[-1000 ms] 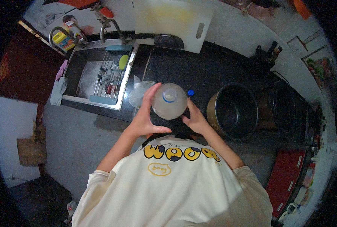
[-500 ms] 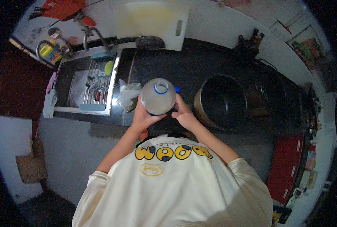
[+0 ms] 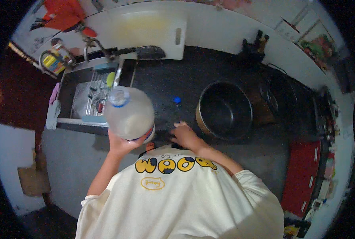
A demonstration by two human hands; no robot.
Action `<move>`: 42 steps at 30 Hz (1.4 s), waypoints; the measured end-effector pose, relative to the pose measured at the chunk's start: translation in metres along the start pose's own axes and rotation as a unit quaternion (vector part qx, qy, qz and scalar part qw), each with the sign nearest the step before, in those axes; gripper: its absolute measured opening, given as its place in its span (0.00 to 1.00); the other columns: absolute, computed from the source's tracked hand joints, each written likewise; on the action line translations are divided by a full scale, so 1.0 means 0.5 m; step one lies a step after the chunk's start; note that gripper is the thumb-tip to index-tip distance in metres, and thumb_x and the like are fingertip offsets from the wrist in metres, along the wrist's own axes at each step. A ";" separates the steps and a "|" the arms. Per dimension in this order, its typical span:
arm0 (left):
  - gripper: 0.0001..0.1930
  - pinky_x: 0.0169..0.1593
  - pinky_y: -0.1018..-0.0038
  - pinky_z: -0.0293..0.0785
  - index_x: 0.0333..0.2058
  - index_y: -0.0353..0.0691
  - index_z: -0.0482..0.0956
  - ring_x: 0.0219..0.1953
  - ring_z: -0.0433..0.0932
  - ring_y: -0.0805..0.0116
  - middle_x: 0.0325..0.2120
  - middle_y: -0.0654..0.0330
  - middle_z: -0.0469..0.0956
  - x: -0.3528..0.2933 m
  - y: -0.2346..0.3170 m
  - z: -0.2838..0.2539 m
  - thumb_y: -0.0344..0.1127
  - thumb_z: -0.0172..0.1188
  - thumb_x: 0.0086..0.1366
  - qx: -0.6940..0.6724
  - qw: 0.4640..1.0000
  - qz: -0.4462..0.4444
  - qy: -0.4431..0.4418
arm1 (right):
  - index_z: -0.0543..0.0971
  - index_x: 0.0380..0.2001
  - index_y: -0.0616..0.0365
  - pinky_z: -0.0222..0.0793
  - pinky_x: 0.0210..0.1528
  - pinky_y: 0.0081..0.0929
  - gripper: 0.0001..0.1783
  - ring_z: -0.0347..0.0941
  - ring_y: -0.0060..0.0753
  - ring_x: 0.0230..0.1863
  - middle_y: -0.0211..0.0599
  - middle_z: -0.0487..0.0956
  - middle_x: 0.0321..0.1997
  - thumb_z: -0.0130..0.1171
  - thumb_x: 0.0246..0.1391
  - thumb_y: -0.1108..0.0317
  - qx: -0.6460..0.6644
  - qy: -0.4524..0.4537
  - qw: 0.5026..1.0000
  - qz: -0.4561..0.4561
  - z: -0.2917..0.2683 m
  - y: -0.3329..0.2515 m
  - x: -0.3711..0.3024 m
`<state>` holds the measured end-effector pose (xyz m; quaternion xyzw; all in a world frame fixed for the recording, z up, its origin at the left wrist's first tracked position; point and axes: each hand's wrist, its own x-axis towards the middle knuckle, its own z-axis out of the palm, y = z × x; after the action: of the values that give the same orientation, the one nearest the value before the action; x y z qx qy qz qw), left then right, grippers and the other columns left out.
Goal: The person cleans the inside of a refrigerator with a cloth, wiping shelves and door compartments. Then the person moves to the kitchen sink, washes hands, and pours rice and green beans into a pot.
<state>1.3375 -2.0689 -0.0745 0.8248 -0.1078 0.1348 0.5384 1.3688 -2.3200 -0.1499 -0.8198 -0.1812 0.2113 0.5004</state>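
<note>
Our left grip point(image 3: 121, 143) clasps the bottle point(image 3: 131, 115), tilted toward the sink point(image 3: 76, 121), away from our loose, empty right grip point(image 3: 185, 136).

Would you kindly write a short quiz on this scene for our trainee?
1. Which hand holds the bottle?
2. True or false: the pot stands to the right of the blue cap.
3. Fill in the blank: the blue cap lies on the black ____.

Key:
1. The left hand.
2. True.
3. Counter.
</note>
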 end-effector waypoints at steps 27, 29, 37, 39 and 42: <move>0.29 0.55 0.60 0.70 0.57 0.41 0.67 0.47 0.73 0.55 0.45 0.49 0.74 0.252 0.218 -0.031 0.35 0.56 0.53 0.667 0.595 0.399 -0.203 | 0.74 0.50 0.62 0.65 0.62 0.35 0.22 0.70 0.36 0.56 0.40 0.75 0.52 0.36 0.70 0.57 0.751 0.180 0.623 0.121 -0.090 -0.146 0.057; 0.30 0.55 0.60 0.70 0.57 0.42 0.67 0.48 0.73 0.54 0.46 0.49 0.74 0.270 0.232 -0.020 0.35 0.56 0.53 0.669 0.582 0.423 -0.184 | 0.73 0.51 0.62 0.65 0.63 0.36 0.22 0.70 0.36 0.56 0.41 0.75 0.53 0.36 0.70 0.58 0.752 0.191 0.622 0.107 -0.111 -0.152 0.052; 0.32 0.59 0.57 0.67 0.59 0.43 0.65 0.52 0.72 0.51 0.49 0.48 0.72 0.305 0.257 0.029 0.34 0.57 0.52 0.647 0.593 0.441 -0.188 | 0.75 0.49 0.61 0.64 0.63 0.36 0.22 0.69 0.37 0.57 0.41 0.75 0.52 0.36 0.70 0.58 0.764 0.230 0.597 0.088 -0.162 -0.143 0.027; 0.33 0.59 0.56 0.68 0.59 0.44 0.64 0.52 0.71 0.51 0.50 0.48 0.71 0.311 0.246 0.030 0.34 0.58 0.52 0.637 0.601 0.445 -0.187 | 0.75 0.49 0.61 0.63 0.64 0.36 0.22 0.69 0.37 0.57 0.41 0.75 0.52 0.36 0.70 0.58 0.762 0.229 0.600 0.083 -0.168 -0.141 0.023; 0.34 0.58 0.56 0.68 0.60 0.45 0.64 0.53 0.71 0.50 0.51 0.47 0.71 0.316 0.235 0.023 0.33 0.59 0.51 0.620 0.632 0.433 -0.171 | 0.75 0.48 0.61 0.62 0.64 0.36 0.21 0.67 0.37 0.59 0.40 0.75 0.53 0.36 0.70 0.58 0.765 0.225 0.600 0.063 -0.177 -0.153 0.014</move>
<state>1.4492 -2.1315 0.0756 0.8309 -0.4343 0.2441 -0.2480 1.4148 -2.3491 -0.0462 -0.1676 0.2169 0.1128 0.9551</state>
